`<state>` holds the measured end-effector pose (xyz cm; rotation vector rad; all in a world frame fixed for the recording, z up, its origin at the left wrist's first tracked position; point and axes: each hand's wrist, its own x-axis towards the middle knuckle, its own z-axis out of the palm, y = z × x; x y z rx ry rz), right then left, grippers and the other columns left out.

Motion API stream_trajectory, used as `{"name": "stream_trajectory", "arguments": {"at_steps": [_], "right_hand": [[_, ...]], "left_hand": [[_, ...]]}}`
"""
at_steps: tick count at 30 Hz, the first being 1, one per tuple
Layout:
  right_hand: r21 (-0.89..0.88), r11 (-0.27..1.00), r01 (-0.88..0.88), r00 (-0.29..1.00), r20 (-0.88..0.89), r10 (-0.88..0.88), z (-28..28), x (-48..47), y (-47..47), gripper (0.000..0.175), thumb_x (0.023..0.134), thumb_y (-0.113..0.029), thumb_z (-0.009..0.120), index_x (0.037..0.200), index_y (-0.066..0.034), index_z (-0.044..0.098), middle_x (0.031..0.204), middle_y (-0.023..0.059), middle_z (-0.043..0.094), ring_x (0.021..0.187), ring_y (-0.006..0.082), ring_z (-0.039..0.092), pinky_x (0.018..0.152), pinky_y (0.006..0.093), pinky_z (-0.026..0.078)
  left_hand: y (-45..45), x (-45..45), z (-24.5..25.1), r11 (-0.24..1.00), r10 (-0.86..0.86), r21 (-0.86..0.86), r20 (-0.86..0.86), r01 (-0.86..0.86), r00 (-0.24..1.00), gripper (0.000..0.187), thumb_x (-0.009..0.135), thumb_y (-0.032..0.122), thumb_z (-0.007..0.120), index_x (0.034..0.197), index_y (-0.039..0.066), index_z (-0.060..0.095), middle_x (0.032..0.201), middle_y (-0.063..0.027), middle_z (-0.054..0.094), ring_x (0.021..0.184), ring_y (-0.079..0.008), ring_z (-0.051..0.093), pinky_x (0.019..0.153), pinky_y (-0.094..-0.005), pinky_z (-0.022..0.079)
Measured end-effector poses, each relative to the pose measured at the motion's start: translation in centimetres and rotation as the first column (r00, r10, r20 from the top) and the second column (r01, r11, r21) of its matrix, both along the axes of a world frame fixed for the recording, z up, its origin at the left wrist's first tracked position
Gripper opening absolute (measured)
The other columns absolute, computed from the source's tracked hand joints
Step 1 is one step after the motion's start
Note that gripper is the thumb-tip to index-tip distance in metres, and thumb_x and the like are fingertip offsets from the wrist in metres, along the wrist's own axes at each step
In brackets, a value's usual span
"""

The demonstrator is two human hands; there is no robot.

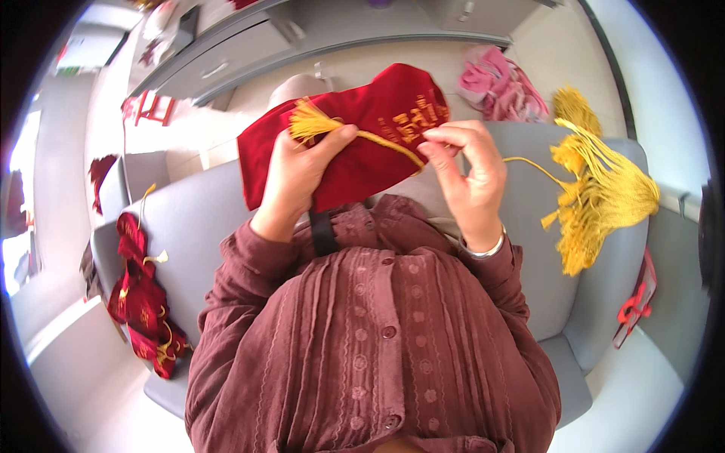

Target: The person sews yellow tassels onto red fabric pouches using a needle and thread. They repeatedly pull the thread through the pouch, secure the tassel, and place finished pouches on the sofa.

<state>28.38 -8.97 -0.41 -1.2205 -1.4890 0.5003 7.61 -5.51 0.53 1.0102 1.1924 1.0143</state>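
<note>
A red velvet pouch with yellow embroidered characters lies across my lap. My left hand grips its left part, the thumb pressing a yellow tassel and its cord against the cloth. The cord runs right along the pouch to its lower right edge. Beside the right end of the pouch, my right hand has thumb and forefinger pinched together; whether something thin is between them cannot be told. A pile of yellow tassels lies on the grey seat to my right, one cord stretching towards my right hand.
Several red pouches with yellow cords lie on the seat's left side. Pink cloth is on the floor ahead, near a grey desk with drawers. Red-framed glasses rest at the far right. A small red stool stands further left.
</note>
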Motion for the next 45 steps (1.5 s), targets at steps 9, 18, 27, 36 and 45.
{"name": "stream_trajectory", "arguments": {"at_steps": [9, 18, 27, 36, 45], "right_hand": [[-0.094, 0.983, -0.156, 0.956, 0.238, 0.174, -1.0, -4.4, 2.5, 0.026, 0.073, -0.002, 0.076, 0.092, -0.0026, 0.060, 0.087, 0.0065, 0.058, 0.075, 0.0184, 0.059, 0.067, 0.0278, 0.049], [-0.422, 0.815, -0.396, 0.910, -0.297, 0.289, 2.4, -2.7, 4.2, 0.004, 0.089, -0.003, 0.063, 0.092, -0.0018, 0.060, 0.085, -0.0024, 0.058, 0.076, 0.0033, 0.053, 0.067, 0.0191, 0.042], [-0.408, 0.874, -0.264, 0.959, -0.015, 0.282, 3.1, -6.9, 8.0, 0.017, 0.080, -0.011, 0.073, 0.090, -0.0028, 0.061, 0.076, 0.0062, 0.064, 0.066, 0.0150, 0.063, 0.061, 0.0257, 0.049], [-0.595, 0.609, -0.524, 0.779, -0.047, 0.625, 3.7, -5.7, 11.7, 0.017, 0.090, -0.011, 0.063, 0.102, -0.0017, 0.058, 0.075, -0.0052, 0.052, 0.068, 0.0019, 0.048, 0.063, 0.0188, 0.041], [-0.744, 0.383, -0.548, 0.656, -0.099, 0.748, 6.7, -3.7, 13.8, 0.013, 0.088, -0.004, 0.061, 0.099, 0.0011, 0.064, 0.085, 0.0007, 0.059, 0.080, 0.0074, 0.057, 0.076, 0.0224, 0.047]], "left_hand": [[0.8, -0.7, -1.6, 0.996, -0.054, 0.077, 0.055, 0.050, 0.997, 0.012, 0.085, 0.010, 0.071, 0.090, -0.001, 0.068, 0.081, -0.0010, 0.068, 0.070, -0.0042, 0.059, 0.062, -0.0215, 0.048], [0.9, -1.9, -2.3, 0.978, -0.198, 0.082, 0.058, 0.193, 0.978, 0.026, 0.084, 0.007, 0.072, 0.108, 0.002, 0.063, 0.102, -0.0013, 0.067, 0.092, -0.0083, 0.060, 0.082, -0.0254, 0.049], [1.3, -1.7, -2.6, 0.920, -0.178, 0.326, -0.145, 0.217, 0.973, 0.032, 0.082, 0.010, 0.073, 0.111, 0.002, 0.061, 0.099, -0.0030, 0.067, 0.090, -0.0115, 0.061, 0.082, -0.0282, 0.049], [1.5, -1.6, -2.5, 0.912, -0.232, 0.321, -0.105, 0.254, 0.967, 0.026, 0.083, 0.010, 0.071, 0.106, 0.001, 0.063, 0.093, -0.0049, 0.069, 0.085, -0.0113, 0.062, 0.078, -0.0286, 0.050], [1.4, -1.6, -2.9, 0.922, -0.251, 0.281, -0.093, 0.268, 0.963, 0.027, 0.083, 0.009, 0.071, 0.107, 0.001, 0.063, 0.091, -0.0046, 0.069, 0.083, -0.0086, 0.061, 0.077, -0.0268, 0.050]]}}
